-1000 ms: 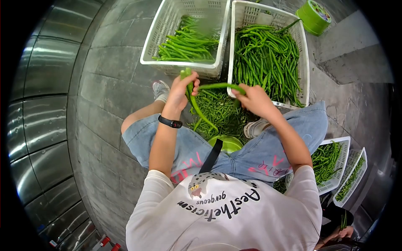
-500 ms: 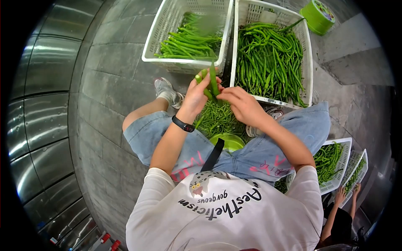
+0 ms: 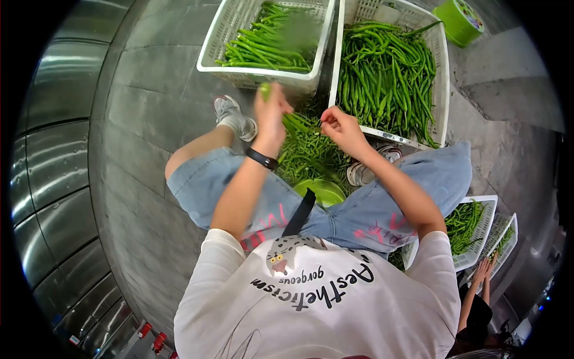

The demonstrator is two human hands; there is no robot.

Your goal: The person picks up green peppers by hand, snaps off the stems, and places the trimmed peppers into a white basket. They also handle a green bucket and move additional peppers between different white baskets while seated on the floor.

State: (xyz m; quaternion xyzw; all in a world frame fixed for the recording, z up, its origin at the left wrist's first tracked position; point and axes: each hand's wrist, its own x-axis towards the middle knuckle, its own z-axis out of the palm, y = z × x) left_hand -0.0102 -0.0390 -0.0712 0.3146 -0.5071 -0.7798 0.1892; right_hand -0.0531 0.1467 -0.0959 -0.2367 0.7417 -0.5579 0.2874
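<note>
My left hand (image 3: 271, 116), with a dark band at its wrist, is closed around a few long green chili peppers (image 3: 296, 124). Motion smears this hand, and their pale green ends stick out above it. To its right, my right hand (image 3: 343, 130) has its fingers curled together near the pepper tips; anything pinched there is too small to make out. Below both hands lies a heap of thin green stems and scraps (image 3: 308, 157), with a light green basin (image 3: 323, 191) at its near side, between my legs.
A white crate (image 3: 206, 60) ahead on the left contains neatly laid peppers. Another white crate (image 3: 443, 90) on the right is piled with more. A green tub (image 3: 455, 27) stands beyond it. At lower right, a co-worker's hands (image 3: 482, 269) reach to white baskets (image 3: 491, 212) of peppers.
My left hand has swung left and slightly up with the peppers. My right hand has come away from them, a little to the right. The co-worker's hands have shifted slightly.
</note>
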